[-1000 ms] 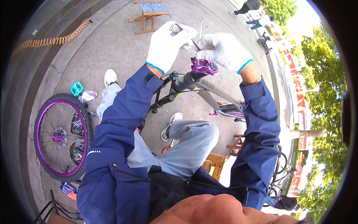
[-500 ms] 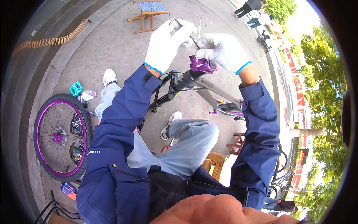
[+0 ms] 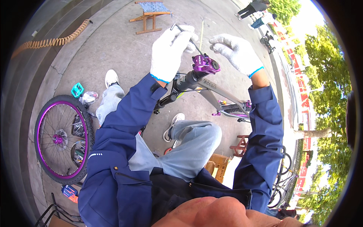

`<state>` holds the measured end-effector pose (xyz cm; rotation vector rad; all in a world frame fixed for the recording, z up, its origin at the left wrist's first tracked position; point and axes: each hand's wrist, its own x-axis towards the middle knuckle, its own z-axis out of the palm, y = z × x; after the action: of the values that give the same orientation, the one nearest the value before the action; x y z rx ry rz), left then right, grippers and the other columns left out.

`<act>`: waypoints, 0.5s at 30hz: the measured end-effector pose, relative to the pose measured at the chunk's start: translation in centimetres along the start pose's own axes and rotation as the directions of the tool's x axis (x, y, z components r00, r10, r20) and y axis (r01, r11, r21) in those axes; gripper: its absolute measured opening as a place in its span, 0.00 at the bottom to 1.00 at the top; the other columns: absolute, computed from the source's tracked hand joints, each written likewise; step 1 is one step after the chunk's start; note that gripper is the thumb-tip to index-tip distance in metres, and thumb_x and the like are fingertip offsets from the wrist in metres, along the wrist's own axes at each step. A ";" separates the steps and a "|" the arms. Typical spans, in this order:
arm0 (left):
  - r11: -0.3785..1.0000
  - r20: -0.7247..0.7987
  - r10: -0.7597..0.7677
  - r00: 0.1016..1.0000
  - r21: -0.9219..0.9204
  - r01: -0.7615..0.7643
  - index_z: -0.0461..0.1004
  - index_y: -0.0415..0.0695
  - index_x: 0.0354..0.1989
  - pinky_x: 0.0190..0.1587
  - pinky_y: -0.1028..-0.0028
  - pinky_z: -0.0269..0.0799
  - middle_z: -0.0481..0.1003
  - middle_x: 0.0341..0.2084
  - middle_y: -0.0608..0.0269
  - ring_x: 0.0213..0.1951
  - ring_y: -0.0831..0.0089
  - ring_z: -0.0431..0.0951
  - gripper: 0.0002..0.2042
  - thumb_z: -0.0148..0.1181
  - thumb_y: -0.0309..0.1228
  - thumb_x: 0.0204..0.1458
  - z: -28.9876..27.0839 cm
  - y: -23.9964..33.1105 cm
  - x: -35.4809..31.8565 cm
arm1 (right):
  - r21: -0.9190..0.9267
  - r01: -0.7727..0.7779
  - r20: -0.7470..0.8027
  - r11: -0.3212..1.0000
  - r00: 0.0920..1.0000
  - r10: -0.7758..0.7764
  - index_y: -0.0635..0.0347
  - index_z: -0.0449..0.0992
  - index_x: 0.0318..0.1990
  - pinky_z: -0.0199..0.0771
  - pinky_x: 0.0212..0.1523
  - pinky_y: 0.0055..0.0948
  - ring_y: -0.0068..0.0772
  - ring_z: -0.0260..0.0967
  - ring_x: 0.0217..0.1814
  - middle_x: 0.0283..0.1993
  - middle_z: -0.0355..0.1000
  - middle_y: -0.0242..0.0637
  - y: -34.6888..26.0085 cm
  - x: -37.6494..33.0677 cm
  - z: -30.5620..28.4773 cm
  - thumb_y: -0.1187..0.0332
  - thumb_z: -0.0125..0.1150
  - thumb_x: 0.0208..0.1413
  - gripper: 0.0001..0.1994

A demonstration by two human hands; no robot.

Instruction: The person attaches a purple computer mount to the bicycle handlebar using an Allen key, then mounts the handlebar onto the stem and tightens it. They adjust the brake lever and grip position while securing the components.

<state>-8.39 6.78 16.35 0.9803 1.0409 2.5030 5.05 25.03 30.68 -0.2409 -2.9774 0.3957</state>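
My left hand (image 3: pixel 166 55), in a white knit glove with a blue cuff, grips an L-shaped hex key (image 3: pixel 196 47). The key slants down to the right, and its lower end meets the top of a purple bicycle stem (image 3: pixel 205 66). To the right of the stem my right hand (image 3: pixel 237 53), gloved the same way, is raised with its fingers stretched out and holds nothing. Below the stem, the grey bicycle frame (image 3: pixel 227 93) and dark fork (image 3: pixel 166 100) stand between my forearms, partly hidden by my left sleeve.
A purple-rimmed wheel (image 3: pixel 40 147) lies at the left, beside a teal pedal (image 3: pixel 77 90) and plastic bags. A folding stool (image 3: pixel 151 14) stands at the far side, a small wooden stool (image 3: pixel 239 145) and a cardboard box (image 3: pixel 219 166) lower right. People stand far off.
My right hand has let go of the hex key and moved right, its fingers opening. The key's lower end has come down onto the stem, still in my left hand.
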 end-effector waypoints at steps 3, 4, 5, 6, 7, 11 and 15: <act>0.998 0.010 -0.039 0.999 -0.047 0.040 0.83 0.36 0.59 0.45 0.74 0.83 0.87 0.44 0.59 0.40 0.76 0.86 0.13 0.59 0.31 0.75 0.3 0.1 -0.2 | 0.021 -0.010 0.001 1.000 1.000 0.010 0.54 0.87 0.57 0.82 0.56 0.37 0.40 0.86 0.51 0.49 0.88 0.41 0.1 -0.6 -0.3 0.60 0.67 0.71 0.14; 0.997 0.023 -0.043 0.999 -0.064 0.044 0.82 0.36 0.59 0.45 0.74 0.83 0.87 0.44 0.59 0.40 0.76 0.86 0.13 0.59 0.31 0.75 0.4 0.1 -0.2 | 0.022 -0.016 0.001 1.000 1.000 0.016 0.54 0.87 0.57 0.82 0.56 0.37 0.40 0.86 0.51 0.49 0.88 0.41 0.1 -0.8 -0.3 0.60 0.67 0.71 0.14; 0.996 0.017 -0.051 0.999 -0.075 0.052 0.82 0.36 0.59 0.45 0.74 0.83 0.87 0.44 0.59 0.40 0.76 0.85 0.14 0.59 0.31 0.75 0.4 0.2 -0.3 | 0.041 -0.026 -0.005 0.999 1.000 0.026 0.54 0.87 0.57 0.82 0.55 0.36 0.40 0.86 0.50 0.48 0.87 0.41 0.0 -0.9 -0.3 0.60 0.67 0.71 0.14; 0.992 0.019 -0.099 0.995 -0.073 0.100 0.82 0.36 0.59 0.45 0.74 0.83 0.87 0.44 0.59 0.40 0.76 0.85 0.14 0.59 0.31 0.75 0.5 0.2 -0.3 | 0.060 -0.037 -0.012 0.998 0.999 0.038 0.54 0.87 0.56 0.82 0.55 0.36 0.39 0.86 0.49 0.48 0.87 0.41 -0.1 -1.0 -0.3 0.60 0.67 0.71 0.14; 0.996 -0.022 -0.049 0.999 -0.078 0.047 0.81 0.36 0.60 0.45 0.74 0.82 0.86 0.44 0.58 0.40 0.76 0.85 0.14 0.58 0.31 0.75 0.4 0.3 -0.2 | 0.086 -0.048 -0.018 0.995 0.999 0.049 0.54 0.87 0.56 0.82 0.54 0.36 0.38 0.86 0.49 0.47 0.87 0.42 -0.3 -1.1 -0.3 0.60 0.67 0.71 0.14; 0.997 -0.047 -0.051 0.998 -0.061 0.048 0.78 0.35 0.63 0.45 0.74 0.80 0.85 0.45 0.58 0.39 0.75 0.83 0.15 0.55 0.31 0.76 0.0 0.6 0.0 | 0.061 -0.031 -0.013 0.998 0.999 0.032 0.54 0.87 0.57 0.83 0.52 0.35 0.36 0.86 0.46 0.46 0.87 0.42 -1.1 -1.3 -0.4 0.60 0.66 0.72 0.14; 0.997 -0.011 -0.061 0.998 -0.053 0.061 0.78 0.35 0.63 0.45 0.73 0.79 0.85 0.45 0.58 0.39 0.75 0.83 0.15 0.55 0.31 0.76 0.1 0.8 -0.1 | 0.048 -0.055 -0.005 0.997 0.998 0.055 0.54 0.87 0.56 0.83 0.52 0.35 0.37 0.86 0.45 0.46 0.87 0.43 -1.6 -1.3 -0.5 0.60 0.66 0.71 0.14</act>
<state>-8.25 6.26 16.92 0.9054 0.9878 2.4771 6.17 23.44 31.41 -0.3193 -2.9556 0.4714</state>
